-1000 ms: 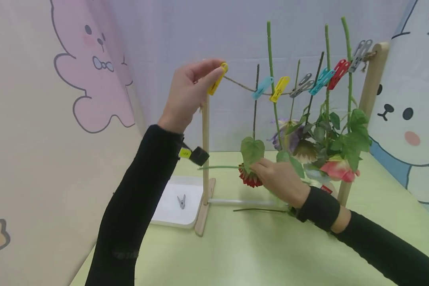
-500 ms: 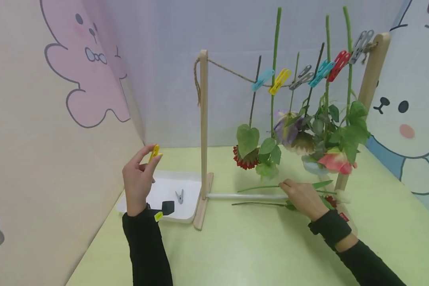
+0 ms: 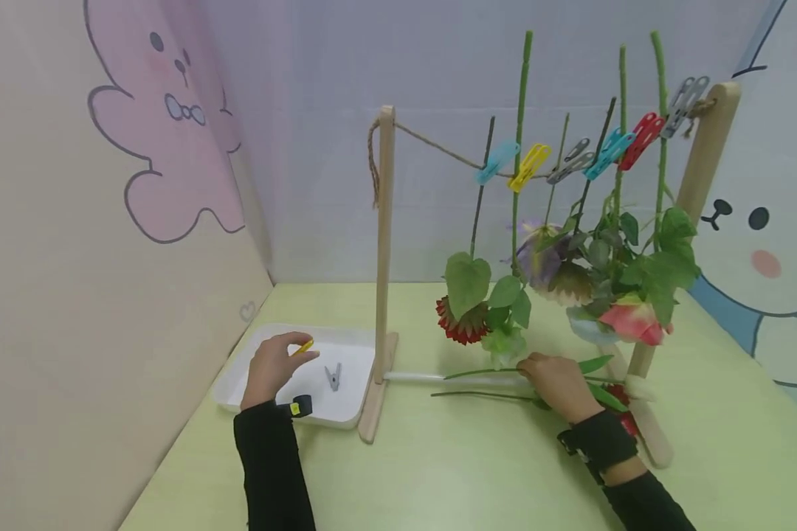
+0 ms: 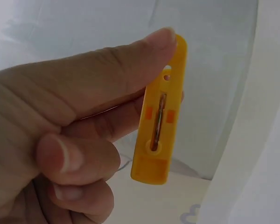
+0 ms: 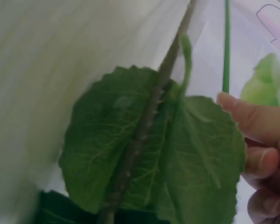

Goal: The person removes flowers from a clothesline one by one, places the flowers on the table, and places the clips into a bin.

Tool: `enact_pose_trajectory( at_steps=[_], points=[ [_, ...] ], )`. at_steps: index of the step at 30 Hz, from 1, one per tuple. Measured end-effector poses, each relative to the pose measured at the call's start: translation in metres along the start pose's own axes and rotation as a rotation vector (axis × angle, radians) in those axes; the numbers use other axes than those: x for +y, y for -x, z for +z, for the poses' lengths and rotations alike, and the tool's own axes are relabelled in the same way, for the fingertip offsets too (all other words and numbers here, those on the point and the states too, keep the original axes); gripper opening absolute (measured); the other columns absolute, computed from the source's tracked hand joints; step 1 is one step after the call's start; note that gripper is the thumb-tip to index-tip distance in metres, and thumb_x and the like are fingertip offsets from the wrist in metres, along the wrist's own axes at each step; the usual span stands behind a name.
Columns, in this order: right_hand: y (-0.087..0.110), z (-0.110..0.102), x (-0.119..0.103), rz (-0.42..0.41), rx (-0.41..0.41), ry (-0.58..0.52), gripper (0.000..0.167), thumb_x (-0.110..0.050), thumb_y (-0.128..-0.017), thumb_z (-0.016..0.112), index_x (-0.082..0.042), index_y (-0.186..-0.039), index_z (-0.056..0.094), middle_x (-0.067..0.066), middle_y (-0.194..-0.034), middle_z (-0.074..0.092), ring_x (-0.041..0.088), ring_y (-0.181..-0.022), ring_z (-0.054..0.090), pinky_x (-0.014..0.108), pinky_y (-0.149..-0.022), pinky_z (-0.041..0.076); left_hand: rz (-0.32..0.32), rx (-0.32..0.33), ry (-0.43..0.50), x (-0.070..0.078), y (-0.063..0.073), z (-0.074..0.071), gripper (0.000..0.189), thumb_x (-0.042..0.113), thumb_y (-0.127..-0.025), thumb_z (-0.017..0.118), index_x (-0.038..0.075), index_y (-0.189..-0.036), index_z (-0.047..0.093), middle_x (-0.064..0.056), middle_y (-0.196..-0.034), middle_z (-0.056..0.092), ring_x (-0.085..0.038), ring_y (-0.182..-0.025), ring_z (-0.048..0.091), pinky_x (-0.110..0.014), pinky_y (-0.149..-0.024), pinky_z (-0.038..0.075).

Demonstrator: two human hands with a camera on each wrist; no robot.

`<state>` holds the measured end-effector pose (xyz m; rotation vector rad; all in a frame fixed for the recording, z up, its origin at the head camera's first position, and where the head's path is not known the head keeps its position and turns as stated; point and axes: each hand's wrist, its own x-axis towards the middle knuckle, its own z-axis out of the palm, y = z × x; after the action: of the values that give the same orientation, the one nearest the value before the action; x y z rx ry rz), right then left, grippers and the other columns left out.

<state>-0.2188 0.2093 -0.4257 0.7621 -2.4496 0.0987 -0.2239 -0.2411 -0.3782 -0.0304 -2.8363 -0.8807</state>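
Over the white tray [image 3: 239,369], my left hand [image 3: 270,371] pinches a yellow clothespin [image 4: 161,121] between thumb and forefinger. A grey clothespin [image 3: 333,377] lies inside the tray. Low near the tabletop, my right hand [image 3: 558,385] pinches the green stem [image 5: 227,51] of a white-headed artificial flower [image 3: 640,388]. Its stem points left, and its leaves show past the hand. Beneath it lies another flower with a dark stem [image 3: 478,394] and a red bloom [image 3: 627,422], partly hidden by the right hand and wrist. A large leaf [image 5: 149,144] fills the right wrist view.
A wooden rack stands with its left post [image 3: 384,243] beside the tray and its right post [image 3: 707,155] opposite. Several flowers hang head down from its sagging rope [image 3: 435,145], held by coloured clothespins, among them a red flower [image 3: 463,324] and a pink one [image 3: 635,321].
My left hand has come down from the rope's left end to the tray, still pinching the yellow clothespin. My right hand has lowered the green-stemmed flower from beside the hanging red bloom.
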Motion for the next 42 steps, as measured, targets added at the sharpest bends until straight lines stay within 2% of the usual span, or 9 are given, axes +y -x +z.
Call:
enact_pose_trajectory(
  at_steps=[2,4,9,13,18,22,28,38,42],
  points=[
    [-0.001,0.001,-0.001,0.026,-0.024,-0.032,0.002,-0.013,-0.077,0.070,-0.012,-0.077,0.072,0.000,-0.067,0.063,0.013,-0.046,0.052,0.026,-0.043,0.041,-0.023,-0.047,-0.005,-0.003,-0.003,0.002,0.037,0.027,-0.082,0.069,0.008,-0.114,0.065,-0.014,-0.119,0.062,-0.037,-0.115,0.051,-0.050,-0.087,0.044],
    [-0.002,0.001,-0.001,0.044,-0.043,-0.066,0.004,-0.012,-0.076,0.071,-0.012,-0.079,0.073,0.000,-0.069,0.065,0.013,-0.050,0.056,0.027,-0.046,0.044,-0.045,-0.078,-0.026,-0.008,-0.005,0.005,0.036,0.026,-0.080,0.070,0.007,-0.111,0.066,-0.014,-0.117,0.063,-0.036,-0.112,0.053,-0.049,-0.086,0.044],
    [-0.003,0.000,-0.003,0.024,-0.088,-0.121,0.006,-0.009,-0.075,0.072,-0.013,-0.079,0.073,0.000,-0.072,0.067,0.014,-0.059,0.061,0.027,-0.053,0.048,-0.120,-0.170,-0.046,-0.027,-0.005,0.010,0.036,0.027,-0.076,0.074,0.005,-0.104,0.068,-0.014,-0.109,0.065,-0.026,-0.089,0.061,-0.035,-0.069,0.049],
    [-0.002,0.002,-0.005,0.015,-0.140,-0.133,0.006,-0.009,-0.074,0.073,-0.013,-0.079,0.072,-0.001,-0.071,0.067,0.014,-0.061,0.061,0.026,-0.054,0.048,-0.135,-0.214,-0.010,-0.035,-0.003,0.014,0.038,0.026,-0.075,0.075,0.003,-0.104,0.067,-0.016,-0.108,0.065,-0.022,-0.082,0.061,-0.032,-0.065,0.049],
    [0.000,0.003,-0.006,0.030,-0.208,-0.167,0.007,-0.011,-0.075,0.073,-0.013,-0.082,0.072,-0.002,-0.073,0.068,0.013,-0.063,0.062,0.026,-0.055,0.048,-0.178,-0.231,0.009,-0.036,0.001,0.018,0.037,0.023,-0.073,0.076,0.002,-0.103,0.068,-0.013,-0.101,0.067,-0.021,-0.083,0.061,-0.035,-0.069,0.050],
    [0.001,0.003,-0.005,0.037,-0.222,-0.178,0.006,-0.014,-0.076,0.072,-0.014,-0.081,0.072,-0.004,-0.072,0.066,0.011,-0.061,0.060,0.025,-0.053,0.046,-0.195,-0.238,0.009,-0.033,0.000,0.022,0.039,0.023,-0.073,0.075,0.002,-0.105,0.067,-0.013,-0.100,0.067,-0.021,-0.083,0.060,-0.035,-0.069,0.050],
    [0.002,-0.002,-0.004,0.052,-0.178,-0.122,0.010,-0.018,-0.075,0.074,-0.012,-0.083,0.072,-0.001,-0.076,0.067,0.011,-0.059,0.060,0.025,-0.051,0.047,-0.209,-0.228,0.001,-0.024,-0.002,0.023,0.041,0.025,-0.074,0.075,0.003,-0.108,0.066,-0.013,-0.106,0.065,-0.024,-0.088,0.059,-0.036,-0.072,0.050],
    [0.000,-0.014,-0.001,0.058,-0.121,-0.091,0.012,-0.018,-0.074,0.075,-0.011,-0.084,0.072,0.001,-0.079,0.067,0.011,-0.055,0.058,0.024,-0.048,0.045,-0.188,-0.243,-0.019,-0.015,-0.004,0.024,0.041,0.027,-0.078,0.072,0.003,-0.111,0.064,-0.015,-0.112,0.063,-0.021,-0.078,0.060,-0.035,-0.070,0.049],
    [0.001,-0.020,0.003,0.077,-0.100,-0.088,0.011,-0.016,-0.073,0.075,-0.011,-0.083,0.072,0.000,-0.077,0.067,0.013,-0.057,0.060,0.028,-0.049,0.046,-0.155,-0.202,-0.044,-0.010,-0.004,0.024,0.041,0.028,-0.080,0.069,0.004,-0.112,0.064,-0.016,-0.116,0.062,-0.030,-0.093,0.059,-0.043,-0.080,0.048]
  ],
)
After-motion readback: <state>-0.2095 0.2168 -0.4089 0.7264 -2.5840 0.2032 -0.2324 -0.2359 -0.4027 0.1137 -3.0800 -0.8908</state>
